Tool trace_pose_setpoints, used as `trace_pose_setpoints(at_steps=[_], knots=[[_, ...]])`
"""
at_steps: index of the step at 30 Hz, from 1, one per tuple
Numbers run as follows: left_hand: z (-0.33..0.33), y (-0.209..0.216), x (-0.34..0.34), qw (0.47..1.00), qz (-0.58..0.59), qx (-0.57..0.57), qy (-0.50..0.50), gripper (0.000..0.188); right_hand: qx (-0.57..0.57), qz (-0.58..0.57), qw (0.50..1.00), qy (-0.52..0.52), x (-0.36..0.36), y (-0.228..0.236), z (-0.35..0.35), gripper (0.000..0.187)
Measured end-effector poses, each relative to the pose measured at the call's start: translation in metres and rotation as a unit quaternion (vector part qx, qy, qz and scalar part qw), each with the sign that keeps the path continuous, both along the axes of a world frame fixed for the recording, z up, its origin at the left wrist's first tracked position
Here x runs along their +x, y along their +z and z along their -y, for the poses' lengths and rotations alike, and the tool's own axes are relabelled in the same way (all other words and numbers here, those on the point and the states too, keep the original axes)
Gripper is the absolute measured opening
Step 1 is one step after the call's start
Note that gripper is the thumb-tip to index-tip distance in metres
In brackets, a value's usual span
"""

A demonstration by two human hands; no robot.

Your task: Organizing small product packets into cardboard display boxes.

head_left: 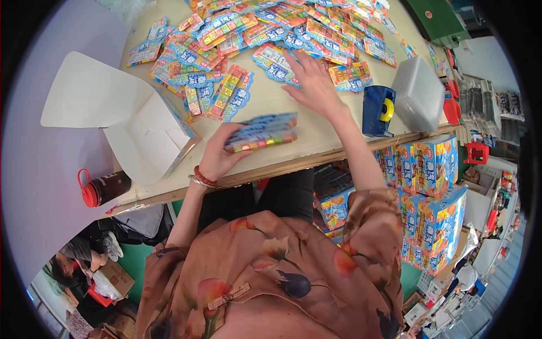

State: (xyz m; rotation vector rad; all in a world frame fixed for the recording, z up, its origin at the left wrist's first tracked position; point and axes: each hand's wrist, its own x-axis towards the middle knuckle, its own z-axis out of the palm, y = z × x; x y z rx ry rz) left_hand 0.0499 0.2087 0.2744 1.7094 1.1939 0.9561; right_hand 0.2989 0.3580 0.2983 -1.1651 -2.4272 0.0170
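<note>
Packs (262, 130), stacked, are clamped in the left grip (216, 152) above the front edge of the desk (319, 135); the right grip (317, 90) has its fingers spread apart over a loose pack (269, 60). A heap (282, 22) of packs crowds the far edge. An open white box (141, 147) stands near the left edge, a bottle (107, 188) at the front-left corner. Toward the right edge, a tape dispenser (371, 107) sits beside clear trays (419, 93). The desk is pale, its front edge wooden. Blue cartons (437, 164) are stacked below on the right; the floor (411, 277) is green.
</note>
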Motion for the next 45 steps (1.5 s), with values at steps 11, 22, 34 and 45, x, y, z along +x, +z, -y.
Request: trace_pose_setpoints(at_steps=[11, 22, 34, 45], knots=[[-0.002, 0.014, 0.015, 0.961, -0.265, 0.078, 0.02, 0.068, -0.046, -0.037, 0.998, 0.026, 0.012, -0.014, 0.022, 0.037], [-0.02, 0.016, 0.019, 0.989, -0.136, -0.011, -0.053, 0.064, 0.077, 0.085, 0.993, 0.008, 0.024, -0.04, -0.016, 0.039], [-0.007, -0.002, 0.018, 0.997, -0.063, -0.002, 0.051, 0.092, -0.357, -0.161, 0.913, 0.11, 0.036, -0.002, 0.016, 0.028], [-0.009, -0.011, 0.02, 0.999, 0.016, -0.034, 0.011, 0.061, -0.164, 0.145, 0.959, -0.181, 0.05, 0.012, -0.07, 0.091]])
